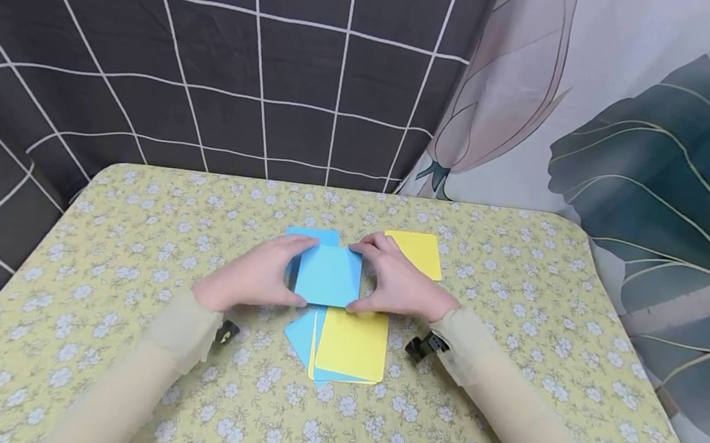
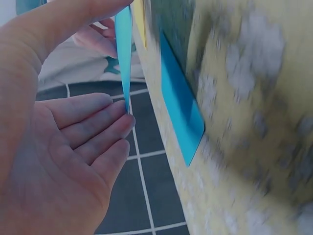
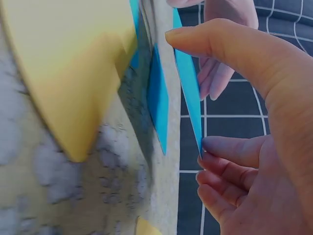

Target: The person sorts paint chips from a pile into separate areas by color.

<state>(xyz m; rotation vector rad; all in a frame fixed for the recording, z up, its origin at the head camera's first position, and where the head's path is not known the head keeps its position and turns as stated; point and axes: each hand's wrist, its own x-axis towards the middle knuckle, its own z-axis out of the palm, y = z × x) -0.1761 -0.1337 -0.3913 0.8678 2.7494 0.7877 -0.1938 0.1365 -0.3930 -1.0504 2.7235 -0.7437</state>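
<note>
**Holding one blue card between both hands above the table**

Holding is the step I judge to be in hand: a light blue rectangular card with rounded corners is lifted a little over the middle of the table, and both hands keep it by its edges. The left hand pinches the left edge between thumb and fingers, as the left wrist view shows, where the card appears edge-on against the fingertips. The right hand pinches the right edge in the same way; in the right wrist view the thumb lies over the card and the fingers are under it.

Just under and behind it, another blue flat card lies on the cloth. Nearer to the person there is a small pile, with a yellow rectangular card on top of blue cards which stick out on the left. A single yellow card lies just beyond the right hand.

For the next move, I think the card needs to stay level and both pinches must be released together, so that it does not slide.

No container is visible; all cards lie directly on the yellow-green tablecloth with small white flowers.
</note>
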